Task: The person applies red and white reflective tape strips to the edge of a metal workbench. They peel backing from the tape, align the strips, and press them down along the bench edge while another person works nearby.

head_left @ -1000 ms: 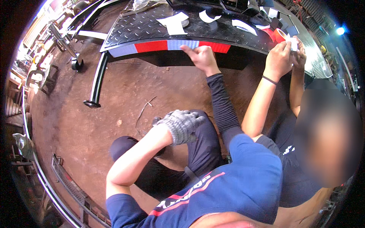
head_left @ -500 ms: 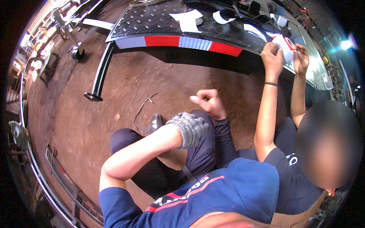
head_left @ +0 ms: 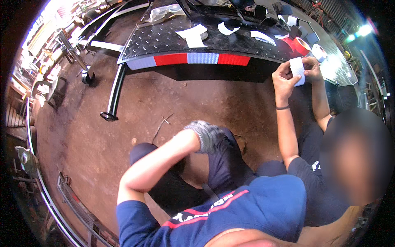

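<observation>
My left hand (head_left: 207,133), in a grey knitted glove, rests on my bent dark-trousered knee; its fingers are mostly hidden and blurred. I cannot see my right hand. To my right, a co-worker's two hands (head_left: 284,80) hold a short white strip (head_left: 297,71) by its sides, just off the deck edge. Red and white reflective tape (head_left: 171,59) runs along the front edge of a black tread-plate deck (head_left: 152,41). On top lie white paper pieces (head_left: 193,36), with a red tape roll (head_left: 301,46) and a white roll (head_left: 319,52) at the right.
A black leg (head_left: 113,96) with a round foot stands under the deck's left corner. A metal stand with a caster (head_left: 87,77) is farther left. A thin twig-like piece (head_left: 163,123) lies on the brown floor. The co-worker sits close at my right.
My right hand has gone out of view from above my knee. The co-worker's hands came down and toward me, with a white strip now plainly between them. The view has shifted slightly.
</observation>
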Motion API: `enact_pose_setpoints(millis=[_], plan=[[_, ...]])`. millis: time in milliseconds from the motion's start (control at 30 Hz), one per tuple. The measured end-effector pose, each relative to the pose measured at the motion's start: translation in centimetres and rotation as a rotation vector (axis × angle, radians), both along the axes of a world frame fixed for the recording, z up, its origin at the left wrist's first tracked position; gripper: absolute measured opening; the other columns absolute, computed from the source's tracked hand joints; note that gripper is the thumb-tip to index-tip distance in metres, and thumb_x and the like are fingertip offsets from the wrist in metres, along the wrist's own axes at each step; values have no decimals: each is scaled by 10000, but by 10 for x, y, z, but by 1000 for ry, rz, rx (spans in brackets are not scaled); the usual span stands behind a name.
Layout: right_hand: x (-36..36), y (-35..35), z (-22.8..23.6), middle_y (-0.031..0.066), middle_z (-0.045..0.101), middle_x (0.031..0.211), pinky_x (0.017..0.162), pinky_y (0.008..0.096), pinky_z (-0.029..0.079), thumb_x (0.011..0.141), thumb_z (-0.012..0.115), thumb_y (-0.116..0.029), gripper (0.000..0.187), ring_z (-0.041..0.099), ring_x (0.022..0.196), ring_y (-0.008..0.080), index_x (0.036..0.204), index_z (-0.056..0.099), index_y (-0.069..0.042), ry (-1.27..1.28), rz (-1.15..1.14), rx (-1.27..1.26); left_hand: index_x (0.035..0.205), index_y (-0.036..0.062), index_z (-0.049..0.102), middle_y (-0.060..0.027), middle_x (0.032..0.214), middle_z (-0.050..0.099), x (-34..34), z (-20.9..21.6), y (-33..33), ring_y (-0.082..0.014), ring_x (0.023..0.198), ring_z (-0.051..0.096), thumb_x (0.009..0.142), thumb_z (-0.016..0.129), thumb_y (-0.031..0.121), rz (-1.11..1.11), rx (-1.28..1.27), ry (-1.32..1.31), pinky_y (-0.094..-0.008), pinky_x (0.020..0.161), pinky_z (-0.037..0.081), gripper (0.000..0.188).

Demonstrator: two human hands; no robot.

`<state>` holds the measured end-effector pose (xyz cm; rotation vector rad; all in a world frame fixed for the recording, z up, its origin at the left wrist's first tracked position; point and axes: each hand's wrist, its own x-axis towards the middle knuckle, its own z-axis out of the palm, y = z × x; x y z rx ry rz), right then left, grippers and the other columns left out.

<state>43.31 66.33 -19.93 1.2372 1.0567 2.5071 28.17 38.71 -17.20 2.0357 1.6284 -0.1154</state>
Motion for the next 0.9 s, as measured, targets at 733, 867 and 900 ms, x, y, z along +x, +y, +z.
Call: enact_pose_setpoints(millis=[733, 867, 900], plan=[[-15, 23, 12, 83, 680, 943, 677, 381, 554, 827, 622, -25, 181, 633, 834, 160, 998, 669, 10, -394, -435, 444, 1261, 134, 569, -162, 1237, 597, -26, 6, -10, -357, 1149, 567, 770, 709, 425, -14, 39, -27, -432, 979, 456, 587], [-104, 29, 96, 101, 687, 801, 656, 343, 528, 833, 652, -124, 116, 664, 721, 224, 875, 669, -17, -1364, -1658, 1376, 1253, 142, 573, -186, 1249, 589, -19, 10, -1, -369, 1151, 563, 788, 691, 462, -81, -23, -75, -435, 978, 456, 577], [-116, 57, 111, 105, 688, 765, 651, 333, 521, 834, 659, -149, 126, 672, 692, 240, 844, 669, -24, -1507, -1980, 1296, 1254, 145, 573, -187, 1254, 587, -17, 9, 1, -369, 1155, 561, 789, 690, 468, -103, -26, -88, -436, 979, 455, 578]])
